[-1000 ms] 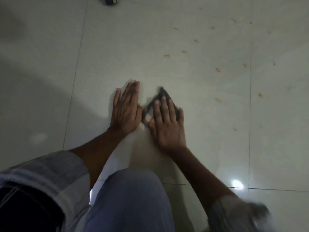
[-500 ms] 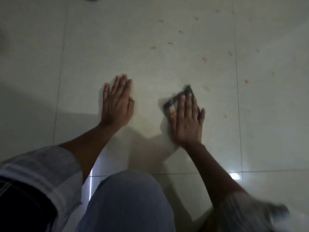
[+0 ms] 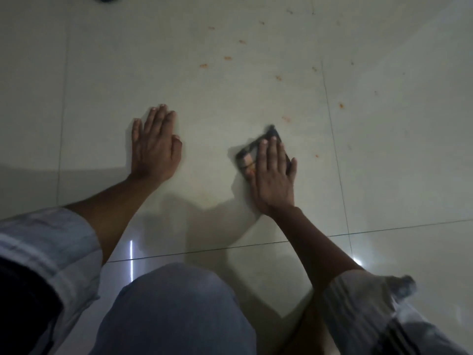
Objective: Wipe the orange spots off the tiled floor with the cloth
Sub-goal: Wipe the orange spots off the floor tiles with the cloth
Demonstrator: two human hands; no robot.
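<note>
A: Since the earlier frame, what was moved?
B: Head view: right hand (image 3: 273, 175) and cloth (image 3: 249, 156) were slid rightward, away from the left hand (image 3: 153, 147), which was kept planted.

A: Hand states?
B: Left was laid flat, fingers straight, nothing held. Right was pressed flat on the dark cloth, fingers extended.

A: Cloth location?
B: Under the right hand on the tiled floor (image 3: 230, 98), near one of the orange spots (image 3: 286, 119). More were scattered beyond. Knee (image 3: 176, 303) was seen at bottom.
</note>
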